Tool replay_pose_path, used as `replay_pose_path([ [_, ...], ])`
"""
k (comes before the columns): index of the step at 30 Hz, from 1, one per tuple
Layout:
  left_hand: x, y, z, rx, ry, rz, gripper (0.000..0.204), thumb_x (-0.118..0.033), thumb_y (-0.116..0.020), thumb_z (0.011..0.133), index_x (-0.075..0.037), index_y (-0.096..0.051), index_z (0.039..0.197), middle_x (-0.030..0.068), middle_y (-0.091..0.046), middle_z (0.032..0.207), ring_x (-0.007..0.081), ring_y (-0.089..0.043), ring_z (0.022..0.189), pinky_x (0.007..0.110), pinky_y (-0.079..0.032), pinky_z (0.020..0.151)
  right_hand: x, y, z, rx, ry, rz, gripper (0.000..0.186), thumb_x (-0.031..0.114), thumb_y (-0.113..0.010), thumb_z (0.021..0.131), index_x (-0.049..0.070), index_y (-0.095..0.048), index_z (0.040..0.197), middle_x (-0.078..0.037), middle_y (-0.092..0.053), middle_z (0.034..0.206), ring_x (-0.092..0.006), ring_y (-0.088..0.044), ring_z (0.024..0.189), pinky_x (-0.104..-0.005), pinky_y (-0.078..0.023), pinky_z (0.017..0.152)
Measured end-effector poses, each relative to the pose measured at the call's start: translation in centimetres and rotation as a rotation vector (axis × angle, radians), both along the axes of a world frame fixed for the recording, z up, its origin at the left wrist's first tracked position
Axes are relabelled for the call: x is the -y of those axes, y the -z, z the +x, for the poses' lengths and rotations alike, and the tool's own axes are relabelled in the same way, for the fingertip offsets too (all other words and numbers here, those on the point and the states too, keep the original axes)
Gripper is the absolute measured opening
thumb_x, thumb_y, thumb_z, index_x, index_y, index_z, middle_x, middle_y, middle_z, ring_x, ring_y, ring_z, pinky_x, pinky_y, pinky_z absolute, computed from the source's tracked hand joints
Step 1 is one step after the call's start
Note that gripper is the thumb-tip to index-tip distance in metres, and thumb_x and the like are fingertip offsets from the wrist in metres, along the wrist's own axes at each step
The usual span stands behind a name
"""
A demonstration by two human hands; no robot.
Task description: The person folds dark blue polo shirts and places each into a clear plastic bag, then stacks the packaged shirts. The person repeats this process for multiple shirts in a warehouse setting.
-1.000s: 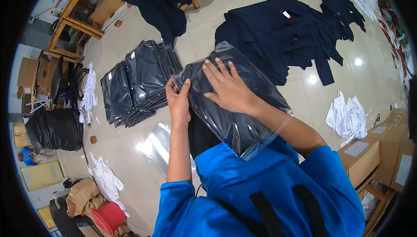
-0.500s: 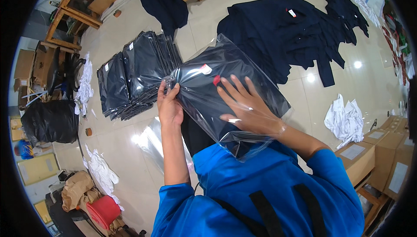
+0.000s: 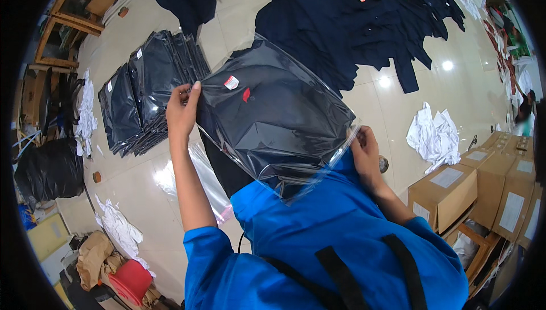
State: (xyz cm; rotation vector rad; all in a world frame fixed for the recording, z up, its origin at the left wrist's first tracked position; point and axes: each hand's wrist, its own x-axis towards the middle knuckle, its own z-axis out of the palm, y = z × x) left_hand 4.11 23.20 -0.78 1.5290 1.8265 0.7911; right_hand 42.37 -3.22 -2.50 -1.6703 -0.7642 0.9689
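A folded dark garment in a clear plastic bag [image 3: 267,122] lies in front of me above my lap, with a white-and-red tag and a small red mark showing through the film. My left hand [image 3: 183,111] pinches the bag's left edge between thumb and fingers. At the opposite side, near the lower right corner, my right hand [image 3: 365,148] grips the clear edge of the film. Left of my left hand stand stacks of bagged dark garments [image 3: 156,77] on the floor. Flat clear plastic bags [image 3: 207,182] lie beside my left forearm.
Loose dark garments [image 3: 341,20] spread over the tiled floor ahead. White cloth [image 3: 435,136] lies to the right, near cardboard boxes [image 3: 443,187]. At left are a black plastic bag [image 3: 48,168], a red container [image 3: 131,281] and more white cloth [image 3: 119,227]. A wooden frame [image 3: 68,23] stands far left.
My right hand has left the top of the bagged garment and now grips its right edge. My left hand has shifted left along with the bag. The film lies smoother over the tag.
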Motion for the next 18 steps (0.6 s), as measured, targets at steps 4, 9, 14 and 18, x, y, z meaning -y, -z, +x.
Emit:
replay_pose_path([
  [4, -1.1, -1.1, -0.4, -0.081, 0.278, -0.156, 0.051, -0.048, -0.082, 0.094, 0.001, -0.068, 0.092, -0.0013, -0.053, 0.073, 0.01, -0.044, 0.068, 0.031, -0.036, 0.06, -4.0, -1.7, 0.4, -0.225, 0.037, -0.034, 0.044, 0.011, -0.078, 0.099, -0.002, -0.054, 0.133, -0.009, -0.072, 0.104, -0.0104, -0.066, 0.096, -0.0264, -0.052, 0.084],
  [9, 2.6, -2.5, -1.9, 0.192, 0.226, -0.249, 0.046, -0.042, -0.077, 0.1, 0.003, -0.068, 0.103, 0.0012, -0.061, 0.088, 0.0099, -0.052, 0.08, 0.029, -0.043, 0.072, -9.8, -1.2, 2.0, -0.216, 0.116, 0.076, 0.055, 0.009, -0.083, 0.094, -0.004, -0.05, 0.137, -0.005, -0.07, 0.093, -0.0088, -0.066, 0.084, -0.0219, -0.05, 0.076],
  [14, 11.0, -3.3, -3.4, 0.317, 0.082, -0.369, 0.055, -0.043, -0.07, 0.105, 0.005, -0.066, 0.13, 0.0069, -0.072, 0.105, 0.0123, -0.064, 0.094, 0.028, -0.051, 0.089, -14.6, 0.4, 3.1, -0.24, 0.075, 0.17, 0.055, 0.012, -0.084, 0.094, -0.006, -0.05, 0.134, -0.005, -0.068, 0.091, -0.01, -0.066, 0.084, -0.023, -0.051, 0.078],
  [18, 14.5, -4.6, -4.7, 0.053, 0.098, -0.527, 0.058, -0.053, -0.069, 0.103, 0.004, -0.068, 0.116, 0.0033, -0.059, 0.08, 0.0095, -0.051, 0.073, 0.026, -0.044, 0.068, -14.8, -1.0, 0.8, -0.335, 0.016, 0.005, 0.051, 0.018, -0.081, 0.099, -0.007, -0.052, 0.133, -0.008, -0.071, 0.103, -0.0115, -0.067, 0.092, -0.0248, -0.053, 0.083],
])
